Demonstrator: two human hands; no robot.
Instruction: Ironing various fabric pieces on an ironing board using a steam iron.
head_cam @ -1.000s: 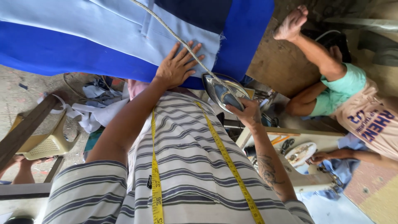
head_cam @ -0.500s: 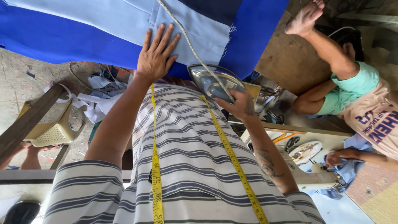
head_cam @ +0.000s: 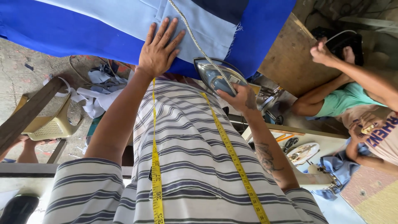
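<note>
My left hand (head_cam: 159, 49) lies flat, fingers spread, on a light blue garment piece (head_cam: 124, 18) spread over a bright blue cloth (head_cam: 49, 29) on the work surface. My right hand (head_cam: 240, 97) grips the handle of a blue and silver clothes iron (head_cam: 215, 74), which sits at the near edge of the blue cloth, to the right of my left hand. The iron's braided cord (head_cam: 192, 35) runs up across the light blue fabric. A yellow measuring tape (head_cam: 155, 166) hangs around my neck over my striped shirt.
Another person in a green top (head_cam: 348, 97) sits at the right, an arm raised. A white sewing table (head_cam: 315, 145) with scissors and blue fabric stands at the lower right. A yellow plastic basket (head_cam: 49, 124) and white cloth scraps (head_cam: 95, 95) lie on the floor at left.
My left hand slid farther up onto the light blue fabric and spread wider. The iron moved up and left with my right hand. The other person's raised arm shifted.
</note>
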